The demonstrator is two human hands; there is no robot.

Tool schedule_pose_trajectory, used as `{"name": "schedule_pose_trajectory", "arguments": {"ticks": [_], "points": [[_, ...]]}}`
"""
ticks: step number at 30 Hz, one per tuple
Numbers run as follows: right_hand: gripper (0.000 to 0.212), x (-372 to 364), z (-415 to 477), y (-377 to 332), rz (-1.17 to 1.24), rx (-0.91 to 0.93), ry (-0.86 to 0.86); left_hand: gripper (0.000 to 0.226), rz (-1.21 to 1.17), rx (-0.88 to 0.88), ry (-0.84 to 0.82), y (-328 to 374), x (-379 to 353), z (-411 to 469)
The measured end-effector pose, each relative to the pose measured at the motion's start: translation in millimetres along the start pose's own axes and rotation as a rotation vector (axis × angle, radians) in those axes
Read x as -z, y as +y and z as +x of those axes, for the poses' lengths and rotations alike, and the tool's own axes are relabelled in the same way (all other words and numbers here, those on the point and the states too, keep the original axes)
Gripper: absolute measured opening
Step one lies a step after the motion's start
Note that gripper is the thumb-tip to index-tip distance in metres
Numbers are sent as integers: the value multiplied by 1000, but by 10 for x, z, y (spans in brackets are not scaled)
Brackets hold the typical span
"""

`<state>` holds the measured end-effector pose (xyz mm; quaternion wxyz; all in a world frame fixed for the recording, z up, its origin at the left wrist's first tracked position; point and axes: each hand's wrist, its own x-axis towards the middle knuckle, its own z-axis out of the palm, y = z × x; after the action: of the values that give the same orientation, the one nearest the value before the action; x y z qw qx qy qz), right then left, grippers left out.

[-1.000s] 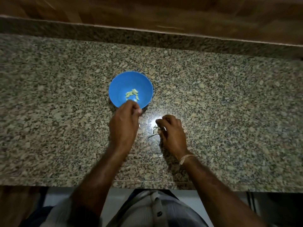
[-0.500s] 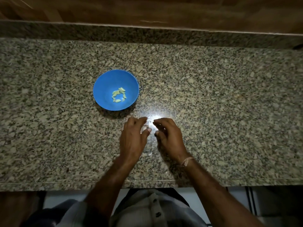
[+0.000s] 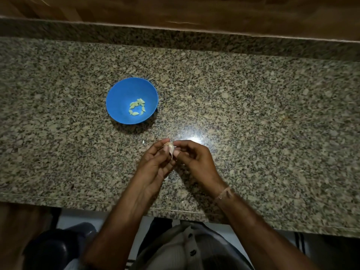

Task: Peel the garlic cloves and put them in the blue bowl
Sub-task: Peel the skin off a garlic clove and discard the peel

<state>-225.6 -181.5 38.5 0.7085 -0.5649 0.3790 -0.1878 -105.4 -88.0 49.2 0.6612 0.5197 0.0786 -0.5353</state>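
Now the two hands have come up off the stone and met. Half a second ago both lay low on the counter with their fingertips down by the bright patch of glare, and a second ago the left one was over at the bowl's near rim. At this moment the left hand [image 3: 155,162] and the right hand [image 3: 194,158] hold one garlic clove [image 3: 171,150] between them, just above the counter and nearer the person than the bowl. The clove is pale, with its papery skin on. The left thumb and curled fingers pinch it from the left side. The right thumb and forefinger pinch it from the right, with the other right fingers curled in behind. Whether the skin has begun to lift I cannot tell.

The blue bowl [image 3: 120,98] stands apart from the hands, further back and to the left, and holds a small cluster of peeled cloves [image 3: 137,108] at its bottom, as it did before. A small white scrap [image 3: 143,141] lies on the stone between the bowl and the left hand.

The surface is a speckled granite counter [image 3: 263,117], lit by a glare spot [image 3: 191,137] just behind the right hand. A low granite upstand [image 3: 175,38] runs along the back, with a wooden panel [image 3: 194,10] above it. A pale thread [image 3: 224,193] circles the right wrist, and a light buttoned shirt [image 3: 181,250] shows at the bottom edge.
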Motion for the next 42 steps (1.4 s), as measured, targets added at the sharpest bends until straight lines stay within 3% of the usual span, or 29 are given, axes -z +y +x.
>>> {"name": "schedule_pose_trajectory", "arguments": {"ticks": [8, 14, 21, 24, 30, 34, 42], "points": [[16, 70, -143, -259, -84, 91, 12, 29, -2, -106, -10, -15, -146, -195], [17, 99, -233, -272, -252, 159, 21, 33, 178, -227, 29, -77, -136, -271], [12, 114, -243, -272, -401, 163, 33, 23, 397, -372, 118, -140, -169, -312], [8, 76, -262, -266, -343, 163, 60, 22, 421, -406, 142, -145, -156, -307], [10, 119, -187, -257, -337, 103, -19, 23, 523, -440, 113, -116, -127, -328], [12, 110, -163, -226, -468, 193, 5, 26, 526, -427, 87, -138, -131, -352], [12, -1, -105, -50, -752, 363, 0, 21, 490, -340, 207, -275, -121, -230]]}}
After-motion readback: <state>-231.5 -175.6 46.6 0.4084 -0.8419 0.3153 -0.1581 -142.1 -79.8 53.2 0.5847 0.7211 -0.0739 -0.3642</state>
